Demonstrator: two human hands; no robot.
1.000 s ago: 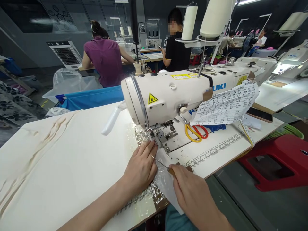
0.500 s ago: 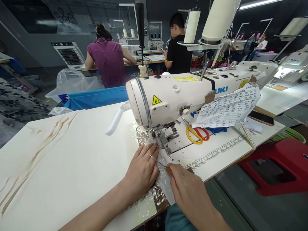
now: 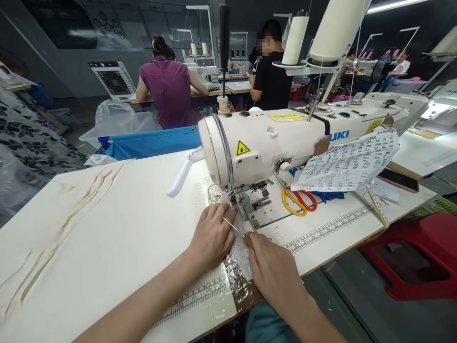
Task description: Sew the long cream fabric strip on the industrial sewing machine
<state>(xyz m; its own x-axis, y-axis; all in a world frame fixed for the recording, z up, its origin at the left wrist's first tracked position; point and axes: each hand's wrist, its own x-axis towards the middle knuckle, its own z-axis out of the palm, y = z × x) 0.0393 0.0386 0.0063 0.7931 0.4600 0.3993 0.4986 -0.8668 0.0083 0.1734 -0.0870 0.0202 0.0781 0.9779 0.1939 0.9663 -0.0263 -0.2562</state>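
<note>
In the head view, my left hand (image 3: 211, 234) lies palm down on a strip of thin white fabric (image 3: 242, 263), its fingers stretched toward the needle area of a white sewing machine (image 3: 250, 147). My right hand (image 3: 274, 265) is closed round the wooden handle of an awl (image 3: 234, 227). The awl's thin metal spike points up and left, its tip by the fingers of my left hand. The fabric runs from the presser foot (image 3: 246, 206) down toward the table's front edge, partly hidden under my hands.
Scissors (image 3: 294, 202) with yellow and red handles lie right of the needle. A handwritten sheet (image 3: 348, 162) hangs on the machine. Cream fabric strips (image 3: 67, 224) lie at left. A red stool (image 3: 417, 257) stands at right. Two people work at machines ahead.
The whole scene has shifted slightly to the right in view. My hands have moved a little away from me along the fabric, and the awl stays in my right hand.
</note>
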